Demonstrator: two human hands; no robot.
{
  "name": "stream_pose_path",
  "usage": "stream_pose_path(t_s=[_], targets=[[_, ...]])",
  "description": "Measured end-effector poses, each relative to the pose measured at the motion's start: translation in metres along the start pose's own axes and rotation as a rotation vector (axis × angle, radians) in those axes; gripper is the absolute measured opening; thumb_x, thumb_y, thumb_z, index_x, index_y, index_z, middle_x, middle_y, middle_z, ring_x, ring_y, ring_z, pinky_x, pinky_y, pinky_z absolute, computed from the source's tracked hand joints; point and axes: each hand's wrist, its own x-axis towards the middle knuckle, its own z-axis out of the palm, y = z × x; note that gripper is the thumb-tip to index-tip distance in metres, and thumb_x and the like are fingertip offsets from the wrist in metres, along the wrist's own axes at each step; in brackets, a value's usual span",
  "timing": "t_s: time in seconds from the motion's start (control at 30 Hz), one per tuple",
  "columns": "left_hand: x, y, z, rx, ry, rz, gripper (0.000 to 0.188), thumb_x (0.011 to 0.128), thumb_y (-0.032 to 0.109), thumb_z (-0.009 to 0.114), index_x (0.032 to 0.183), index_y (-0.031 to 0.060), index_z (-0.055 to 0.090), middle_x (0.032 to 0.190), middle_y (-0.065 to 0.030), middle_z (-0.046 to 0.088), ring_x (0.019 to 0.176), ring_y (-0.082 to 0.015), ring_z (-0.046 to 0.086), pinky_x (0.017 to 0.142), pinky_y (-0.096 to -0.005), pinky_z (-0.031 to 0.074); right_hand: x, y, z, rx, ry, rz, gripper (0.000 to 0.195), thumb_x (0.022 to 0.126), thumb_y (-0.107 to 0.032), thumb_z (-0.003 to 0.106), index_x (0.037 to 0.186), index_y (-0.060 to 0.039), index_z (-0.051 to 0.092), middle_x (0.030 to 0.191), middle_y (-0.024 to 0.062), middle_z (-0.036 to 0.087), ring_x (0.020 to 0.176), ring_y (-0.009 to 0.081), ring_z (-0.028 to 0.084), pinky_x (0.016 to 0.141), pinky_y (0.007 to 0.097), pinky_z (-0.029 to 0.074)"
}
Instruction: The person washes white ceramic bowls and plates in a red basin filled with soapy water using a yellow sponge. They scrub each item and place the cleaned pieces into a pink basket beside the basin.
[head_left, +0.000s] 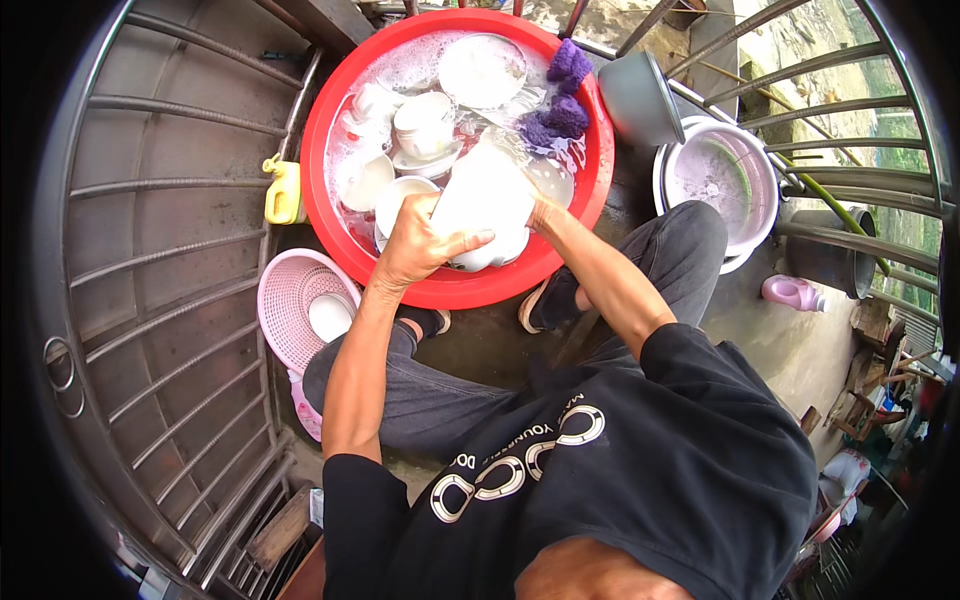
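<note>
Over the near part of a red plastic tub (326, 225), both my hands hold a white dish (484, 195), overexposed so its exact shape is unclear. My left hand (424, 244) grips its left side, thumb across the near face. My right hand (541, 206) is at its right edge, fingers partly hidden behind it. Sudsy water in the tub holds stacked white bowls (424, 124), a round white dish (482, 71) at the far side and more dishes at the left. A purple cloth (559, 120) lies partly in the water at the right.
Left of the tub stand a yellow jug (283, 191) and a pink basket (281, 300) with a white bowl (331, 316) inside. A grey pot (641, 97) leans at the tub's right, near a white basin (765, 195). A pink bottle (793, 293) lies farther right. Metal bars (180, 184) flank the left side.
</note>
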Motion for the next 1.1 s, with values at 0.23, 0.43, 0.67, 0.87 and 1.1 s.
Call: stream_pose_path(t_s=[0.23,0.43,0.67,0.87,1.1], targets=[[0.018,-0.031,-0.056,-0.922,0.513,-0.036,0.056,0.086,0.033,0.065,0.127,0.0006,0.047,0.124,-0.0104,0.056,0.114,-0.024,0.053,0.099,-0.0408,0.041,-0.008,0.034,-0.063,-0.16,0.613,0.462,0.045,0.094,-0.042,0.042,0.097,-0.002,0.062,0.086,0.0119,0.065,0.064,0.0222,0.06,0.052,0.0319,0.049],[0.013,-0.045,-0.082,-1.177,0.597,-0.083,0.063,0.084,0.039,0.065,0.132,0.0037,0.044,0.129,-0.0103,0.054,0.12,-0.0279,0.05,0.102,-0.0468,0.039,-0.017,0.074,-0.125,-1.541,0.949,0.187,0.055,0.082,-0.035,0.061,0.116,0.0053,0.046,0.128,0.0251,0.036,0.116,0.0442,0.038,0.094,0.0524,0.037],[0.015,-0.062,-0.088,-1.108,0.638,-0.098,0.056,0.088,0.037,0.061,0.13,0.0028,0.046,0.126,-0.0114,0.055,0.117,-0.0273,0.052,0.1,-0.0449,0.041,-0.001,0.065,-0.079,-0.384,0.74,0.291,0.05,0.082,-0.015,0.067,0.12,0.005,0.042,0.102,0.0143,0.06,0.09,0.024,0.061,0.074,0.036,0.052],[0.026,-0.059,-0.064,-1.068,0.527,-0.099,0.051,0.092,0.033,0.055,0.13,0.0001,0.045,0.126,-0.0137,0.055,0.115,-0.0263,0.053,0.099,-0.0412,0.042,0.063,-0.078,0.027,-0.226,0.481,-0.261,0.029,0.082,-0.021,0.069,0.1,0.0009,0.063,0.095,0.0111,0.057,0.09,0.0202,0.057,0.077,0.031,0.048],[0.035,-0.047,-0.061,-0.97,0.502,-0.002,0.048,0.092,0.029,0.056,0.127,-0.0018,0.047,0.122,-0.0149,0.057,0.111,-0.0257,0.056,0.097,-0.0395,0.044,0.049,-0.116,0.119,-0.786,0.553,-0.525,0.021,0.086,-0.017,0.061,0.1,-0.0029,0.068,0.093,0.0144,0.058,0.088,0.0265,0.057,0.078,0.0362,0.046]])
